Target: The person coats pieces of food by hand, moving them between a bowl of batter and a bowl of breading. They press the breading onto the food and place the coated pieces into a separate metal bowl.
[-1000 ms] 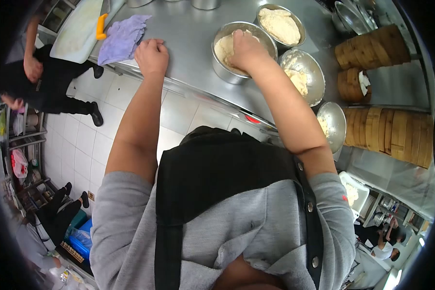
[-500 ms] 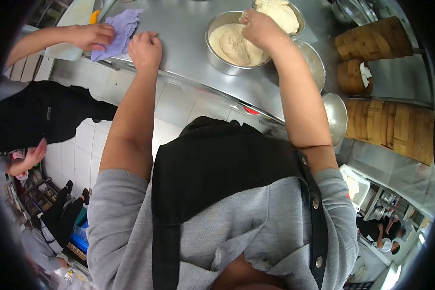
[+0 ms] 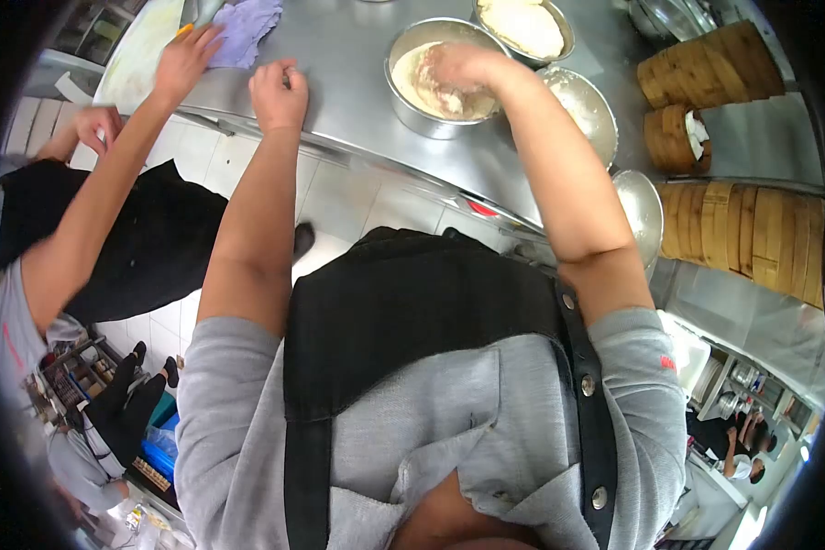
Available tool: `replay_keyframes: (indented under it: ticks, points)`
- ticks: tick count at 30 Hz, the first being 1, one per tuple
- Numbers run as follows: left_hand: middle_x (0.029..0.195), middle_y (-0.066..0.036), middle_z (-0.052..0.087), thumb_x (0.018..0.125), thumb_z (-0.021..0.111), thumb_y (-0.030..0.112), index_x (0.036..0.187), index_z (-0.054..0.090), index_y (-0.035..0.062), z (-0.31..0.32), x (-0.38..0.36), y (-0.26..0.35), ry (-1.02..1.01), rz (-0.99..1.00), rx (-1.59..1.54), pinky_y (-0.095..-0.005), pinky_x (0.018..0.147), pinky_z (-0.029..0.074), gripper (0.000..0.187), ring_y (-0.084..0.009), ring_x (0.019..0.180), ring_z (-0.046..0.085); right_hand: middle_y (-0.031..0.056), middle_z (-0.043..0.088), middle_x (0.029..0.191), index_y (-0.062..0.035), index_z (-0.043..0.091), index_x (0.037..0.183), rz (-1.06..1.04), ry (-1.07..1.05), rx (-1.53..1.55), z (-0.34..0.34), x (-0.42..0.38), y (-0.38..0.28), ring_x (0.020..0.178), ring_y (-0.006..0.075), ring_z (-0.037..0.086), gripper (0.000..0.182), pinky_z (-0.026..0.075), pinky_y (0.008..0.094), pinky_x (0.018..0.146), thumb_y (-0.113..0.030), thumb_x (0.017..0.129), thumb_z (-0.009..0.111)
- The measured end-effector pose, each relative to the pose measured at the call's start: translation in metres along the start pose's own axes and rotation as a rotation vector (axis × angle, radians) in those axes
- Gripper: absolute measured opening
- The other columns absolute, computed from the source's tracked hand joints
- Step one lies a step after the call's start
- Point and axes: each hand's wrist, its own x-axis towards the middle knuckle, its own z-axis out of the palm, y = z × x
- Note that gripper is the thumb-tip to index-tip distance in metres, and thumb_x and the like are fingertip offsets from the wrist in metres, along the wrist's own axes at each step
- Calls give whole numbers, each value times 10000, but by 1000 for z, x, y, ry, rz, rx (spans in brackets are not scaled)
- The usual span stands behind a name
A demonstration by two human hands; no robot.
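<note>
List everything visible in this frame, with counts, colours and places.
Round steel bowl of pale dough: one, silver, counter centre.
Second steel bowl of dough: one, behind it.
Other steel bowls: two, right.
Bamboo steamer stacks: three, tan, far right.
Purple cloth: one, counter left.
Steel counter: grey.
Co-worker's hand: at cloth.
Right hand: in dough bowl.
Left hand: fist on counter.

Right hand [image 3: 463, 66] in dough bowl [image 3: 411, 108], left hand [image 3: 278, 92] fisted on counter [image 3: 348, 55]
</note>
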Motion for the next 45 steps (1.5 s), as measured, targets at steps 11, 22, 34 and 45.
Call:
replay_keyframes:
  ticks: [11,22,34,45]
  points:
    - [1088,-103,584,809,611,203,1059,633,143,2,-32,47,-143,3,-15,-421,939,416,258,-308,1063,512,205,597,1222,4,558,1211,261,258,-23,16,-28,-35,1109,332,598,489,495,408,931,-182,773,672]
    - [1113,-115,568,815,608,199,1092,618,121,3,-30,50,-93,-3,34,-419,961,396,287,-312,1080,490,210,576,1249,-9,520,1283,71,88,-38,-9,-17,-2,1149,325,562,555,446,381,977,-276,808,623]
    - [1099,-109,570,803,609,178,1086,614,119,2,-29,49,-74,-6,-5,-416,958,396,289,-311,1070,492,137,592,1245,-68,544,1252,-83,9,107,-7,-6,10,1137,287,563,397,416,378,979,-282,934,440]
    - [1168,-111,548,772,605,97,1132,587,119,1,-33,55,-82,-2,69,-437,980,382,362,-327,1132,468,221,602,1185,5,556,1146,34,229,-29,19,-13,-4,1114,348,576,419,474,394,933,-204,791,632]
